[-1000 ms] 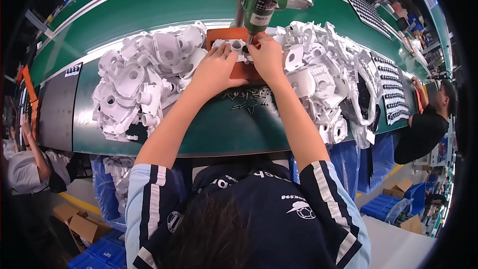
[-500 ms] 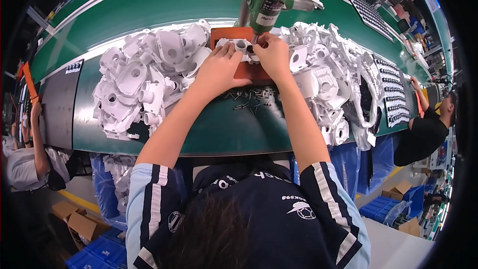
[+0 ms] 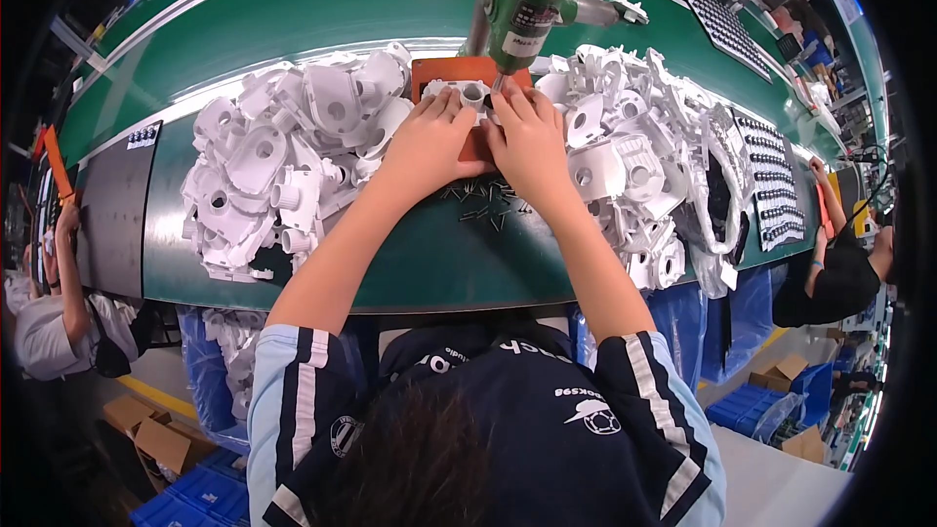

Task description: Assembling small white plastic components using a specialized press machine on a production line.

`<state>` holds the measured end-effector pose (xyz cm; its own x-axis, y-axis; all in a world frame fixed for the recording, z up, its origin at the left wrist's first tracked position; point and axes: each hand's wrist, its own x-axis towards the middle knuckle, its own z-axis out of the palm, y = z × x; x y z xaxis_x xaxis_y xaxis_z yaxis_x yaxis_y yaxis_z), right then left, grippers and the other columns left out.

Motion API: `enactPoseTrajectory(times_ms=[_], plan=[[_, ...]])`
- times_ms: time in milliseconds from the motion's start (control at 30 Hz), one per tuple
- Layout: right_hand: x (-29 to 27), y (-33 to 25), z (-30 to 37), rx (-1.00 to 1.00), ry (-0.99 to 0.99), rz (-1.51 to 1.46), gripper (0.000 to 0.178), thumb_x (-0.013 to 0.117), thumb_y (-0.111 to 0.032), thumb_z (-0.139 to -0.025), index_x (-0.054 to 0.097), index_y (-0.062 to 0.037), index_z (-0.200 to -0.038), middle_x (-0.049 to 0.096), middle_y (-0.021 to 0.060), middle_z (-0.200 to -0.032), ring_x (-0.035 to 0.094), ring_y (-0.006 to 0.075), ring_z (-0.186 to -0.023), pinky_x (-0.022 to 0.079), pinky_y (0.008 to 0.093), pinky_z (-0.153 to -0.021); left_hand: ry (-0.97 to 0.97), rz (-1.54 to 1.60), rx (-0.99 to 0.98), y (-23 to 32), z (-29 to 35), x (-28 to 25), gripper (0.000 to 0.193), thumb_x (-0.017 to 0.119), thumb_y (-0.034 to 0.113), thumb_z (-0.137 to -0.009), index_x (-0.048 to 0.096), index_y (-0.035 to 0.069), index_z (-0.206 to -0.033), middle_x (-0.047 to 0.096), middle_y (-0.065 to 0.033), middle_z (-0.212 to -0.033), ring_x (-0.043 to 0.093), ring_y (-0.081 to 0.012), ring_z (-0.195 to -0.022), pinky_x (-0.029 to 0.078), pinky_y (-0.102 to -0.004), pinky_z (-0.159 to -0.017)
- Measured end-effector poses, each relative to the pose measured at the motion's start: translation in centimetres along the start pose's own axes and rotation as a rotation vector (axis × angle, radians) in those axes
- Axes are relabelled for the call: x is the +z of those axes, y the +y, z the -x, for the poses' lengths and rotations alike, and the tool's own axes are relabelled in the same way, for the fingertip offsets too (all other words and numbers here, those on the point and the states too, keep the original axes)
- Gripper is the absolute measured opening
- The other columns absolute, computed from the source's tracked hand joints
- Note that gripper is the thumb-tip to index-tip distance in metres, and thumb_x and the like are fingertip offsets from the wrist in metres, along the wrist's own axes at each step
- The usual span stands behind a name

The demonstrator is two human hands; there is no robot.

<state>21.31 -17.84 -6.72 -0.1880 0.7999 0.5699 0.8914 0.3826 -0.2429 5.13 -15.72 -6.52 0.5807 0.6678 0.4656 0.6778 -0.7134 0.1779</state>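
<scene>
Under the green bench press (image 3: pixel 523 18), a white plastic part (image 3: pixel 473 93) with a round collar lies on the orange base plate (image 3: pixel 431 69). My left hand (image 3: pixel 435 137) grips the part's left side, its fingers over the top and its thumb toward the near edge. From the right, my right hand (image 3: pixel 527 137) holds the same part, with its fingers close beside the press's ram tip (image 3: pixel 501 80). Both hands cover much of the part. Short metal pins (image 3: pixel 478 207) are scattered on the green bench just in front of the plate.
Heaps of white plastic parts flank the press, left (image 3: pixel 259 156) and right (image 3: pixel 625 151). A clear plastic bag (image 3: pixel 717 190) lies beside the right heap, near a tray of small black-and-white pieces (image 3: pixel 771 181). Other people work at both sides.
My right hand has gone from a raised pinch by the ram to lying lower along the part, fingers forward. My left hand stays on the part.
</scene>
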Motion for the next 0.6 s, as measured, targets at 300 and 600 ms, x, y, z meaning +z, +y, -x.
enactPoseTrajectory(times_ms=[300, 600], plan=[[-0.6, -0.2, -0.3, -0.048, -0.015, 0.240, 0.040, 0.062, -0.023, -0.076, 0.058, -0.0046, -0.112, 0.053, 0.0173, -0.121, 0.045, 0.0330, -0.115, 0.031, 0.0451, -0.097, -0.024, -0.001, 0.004, 0.1, -0.3, -0.1, 0.060, 0.077, 0.038, -0.061, 0.053, -0.001, -0.099, 0.056, -0.0256, -0.111, 0.052, -0.0352, -0.111, 0.041, -0.0421, -0.095], [-1.9, -0.7, 1.1, -0.063, -0.030, 0.281, 0.044, 0.063, -0.028, -0.077, 0.057, -0.0063, -0.115, 0.050, 0.0193, -0.124, 0.041, 0.0339, -0.120, 0.030, 0.0466, -0.099, -0.002, -0.032, 0.031, 0.0, -0.4, 0.0, 0.063, 0.076, 0.042, -0.061, 0.052, -0.002, -0.100, 0.056, -0.0260, -0.111, 0.052, -0.0362, -0.111, 0.040, -0.0432, -0.096]])
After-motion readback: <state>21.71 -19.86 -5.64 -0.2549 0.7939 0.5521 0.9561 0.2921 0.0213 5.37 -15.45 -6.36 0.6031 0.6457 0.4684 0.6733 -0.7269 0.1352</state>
